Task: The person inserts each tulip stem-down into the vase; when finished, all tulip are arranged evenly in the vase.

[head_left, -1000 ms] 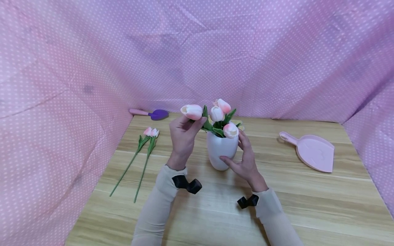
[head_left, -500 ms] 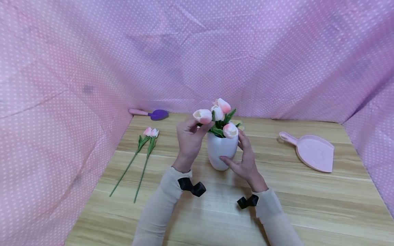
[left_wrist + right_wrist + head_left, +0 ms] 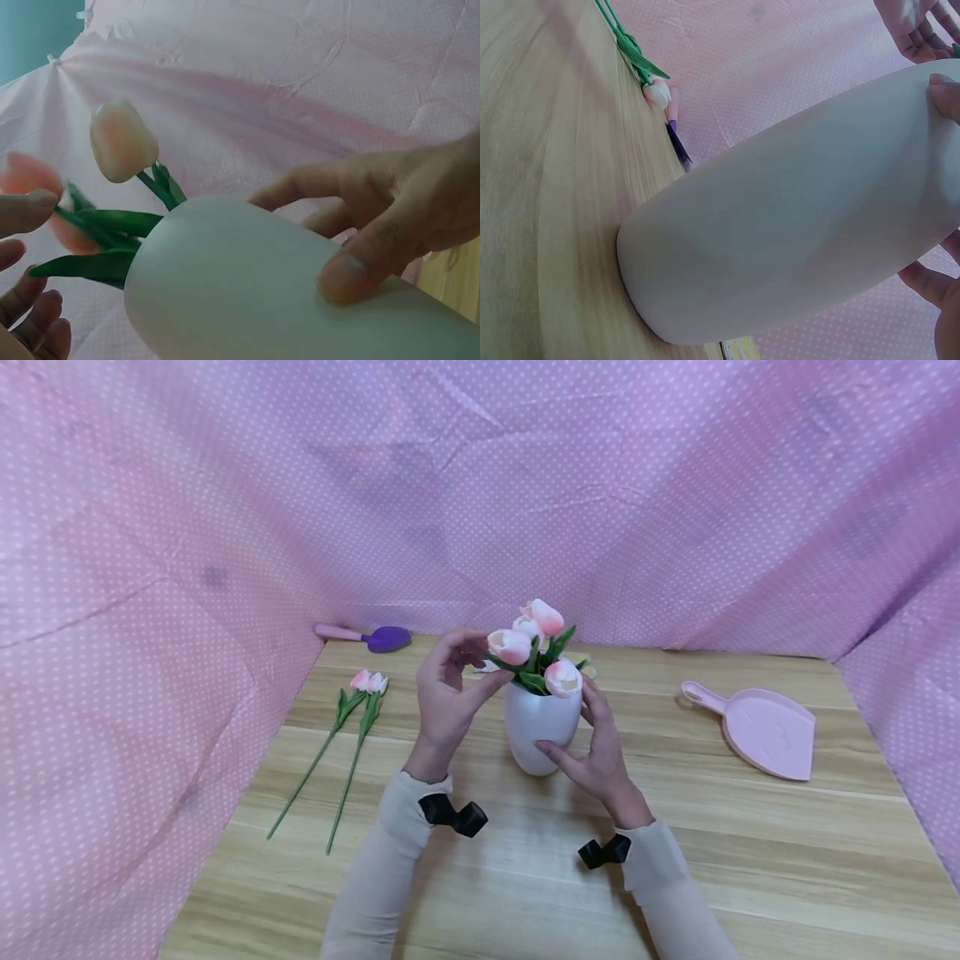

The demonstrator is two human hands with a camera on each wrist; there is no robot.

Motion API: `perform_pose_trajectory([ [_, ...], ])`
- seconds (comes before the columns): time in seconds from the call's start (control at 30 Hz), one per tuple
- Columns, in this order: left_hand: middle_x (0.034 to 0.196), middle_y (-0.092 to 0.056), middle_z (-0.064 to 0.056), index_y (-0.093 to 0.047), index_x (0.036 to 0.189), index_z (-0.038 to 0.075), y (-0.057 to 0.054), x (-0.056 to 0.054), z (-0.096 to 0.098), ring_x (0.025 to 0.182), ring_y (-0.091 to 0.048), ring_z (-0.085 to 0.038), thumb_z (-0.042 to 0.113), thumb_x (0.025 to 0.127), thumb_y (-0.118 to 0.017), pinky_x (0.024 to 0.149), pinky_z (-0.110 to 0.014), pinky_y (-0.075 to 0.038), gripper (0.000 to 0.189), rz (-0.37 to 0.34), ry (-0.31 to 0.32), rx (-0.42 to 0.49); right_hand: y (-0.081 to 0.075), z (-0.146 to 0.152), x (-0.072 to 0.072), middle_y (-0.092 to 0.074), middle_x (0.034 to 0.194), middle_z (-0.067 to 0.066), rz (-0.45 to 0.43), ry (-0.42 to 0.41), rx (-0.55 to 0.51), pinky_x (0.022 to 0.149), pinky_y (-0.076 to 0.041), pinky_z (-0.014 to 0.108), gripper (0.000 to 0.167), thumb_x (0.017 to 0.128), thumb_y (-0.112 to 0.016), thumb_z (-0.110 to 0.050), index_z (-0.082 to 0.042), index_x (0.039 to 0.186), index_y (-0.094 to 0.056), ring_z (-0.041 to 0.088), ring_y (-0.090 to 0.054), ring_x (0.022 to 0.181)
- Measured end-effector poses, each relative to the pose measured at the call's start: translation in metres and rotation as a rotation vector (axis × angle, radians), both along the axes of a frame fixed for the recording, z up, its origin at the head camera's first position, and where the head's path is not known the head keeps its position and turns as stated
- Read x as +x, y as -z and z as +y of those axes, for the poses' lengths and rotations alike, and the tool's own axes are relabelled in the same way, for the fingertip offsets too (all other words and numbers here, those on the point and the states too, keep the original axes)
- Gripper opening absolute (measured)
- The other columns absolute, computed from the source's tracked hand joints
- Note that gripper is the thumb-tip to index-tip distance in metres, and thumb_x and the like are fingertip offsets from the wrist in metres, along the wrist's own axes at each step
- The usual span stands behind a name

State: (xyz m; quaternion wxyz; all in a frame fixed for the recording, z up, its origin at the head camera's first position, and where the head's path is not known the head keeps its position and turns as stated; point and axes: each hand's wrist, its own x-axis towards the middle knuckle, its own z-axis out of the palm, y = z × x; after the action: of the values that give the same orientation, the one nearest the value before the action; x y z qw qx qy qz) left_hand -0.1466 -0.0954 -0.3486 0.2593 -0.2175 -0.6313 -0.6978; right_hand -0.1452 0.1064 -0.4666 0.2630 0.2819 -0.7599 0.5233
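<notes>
A white vase (image 3: 534, 735) stands upright on the wooden table, holding several pink-and-white tulips (image 3: 562, 678) with green leaves. My right hand (image 3: 600, 760) grips its right side, thumb across the front and fingers round the back; the left wrist view shows the same hold. At the vase's left rim, my left hand (image 3: 450, 689) is spread beside the leftmost tulip (image 3: 509, 646), thumb and fingers apart. In the left wrist view a fingertip meets the tip of a leaf (image 3: 82, 265). The stems inside the vase are hidden.
Two loose tulips (image 3: 367, 714) lie on the table to the left. A small trowel (image 3: 386, 639) with a purple blade lies at the back left. To the right is a pink dustpan (image 3: 772, 735). Pink dotted cloth (image 3: 480, 485) hangs behind the table.
My left hand moved right with the tulip, which went in among the others in the vase; then its fingers opened and drew back left. The right hand kept its hold.
</notes>
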Motion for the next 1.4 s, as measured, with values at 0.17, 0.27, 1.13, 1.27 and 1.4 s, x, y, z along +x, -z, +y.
perform_pose_trajectory([
  [0.17,0.101,-0.066,0.006,-0.056,0.113,-0.019,0.005,0.000,-0.005,0.093,-0.060,-0.011,0.008,0.077,-0.085,0.082,-0.020,-0.051,0.054,-0.023,0.008,0.006,-0.001,0.001,0.001,-0.038,0.154,0.025,-0.020,-0.001,0.000,0.102,-0.049,0.066,0.094,0.086,-0.068,-0.057,0.000,0.151,-0.030,0.004,-0.036,0.145],
  [0.27,0.101,-0.068,0.007,-0.059,0.111,-0.015,0.008,0.001,-0.012,0.095,-0.062,-0.010,0.006,0.079,-0.082,0.082,-0.020,-0.052,0.045,-0.037,0.005,0.037,0.001,0.002,0.001,-0.038,0.155,0.024,-0.022,-0.004,-0.005,0.102,-0.048,0.066,0.093,0.087,-0.069,-0.056,-0.001,0.151,-0.030,0.005,-0.037,0.145],
  [1.13,0.086,-0.071,0.007,-0.071,0.104,0.019,0.038,-0.006,-0.169,0.072,-0.067,-0.004,-0.011,0.090,-0.063,0.059,-0.016,-0.056,0.033,-0.479,-0.215,0.121,0.000,0.002,0.002,-0.039,0.156,0.021,-0.012,0.000,0.000,0.101,-0.049,0.066,0.094,0.087,-0.066,-0.059,0.000,0.150,-0.031,0.006,-0.037,0.145],
  [1.27,0.087,-0.070,0.012,-0.068,0.102,0.025,0.050,-0.004,-0.186,0.072,-0.066,0.000,-0.001,0.093,-0.066,0.061,-0.014,-0.056,0.027,-0.635,-0.224,0.008,0.001,0.003,0.001,-0.039,0.156,0.018,-0.003,-0.007,-0.005,0.102,-0.049,0.066,0.092,0.087,-0.067,-0.058,0.000,0.150,-0.031,0.009,-0.039,0.145],
  [1.4,0.087,-0.066,0.015,-0.065,0.113,0.015,0.064,-0.002,-0.203,0.072,-0.065,0.001,0.008,0.095,-0.067,0.061,-0.015,-0.057,0.020,-0.771,-0.219,-0.107,0.002,0.003,0.001,-0.039,0.156,0.020,-0.004,-0.003,0.002,0.102,-0.049,0.066,0.093,0.087,-0.066,-0.058,0.000,0.150,-0.031,0.009,-0.039,0.145],
])
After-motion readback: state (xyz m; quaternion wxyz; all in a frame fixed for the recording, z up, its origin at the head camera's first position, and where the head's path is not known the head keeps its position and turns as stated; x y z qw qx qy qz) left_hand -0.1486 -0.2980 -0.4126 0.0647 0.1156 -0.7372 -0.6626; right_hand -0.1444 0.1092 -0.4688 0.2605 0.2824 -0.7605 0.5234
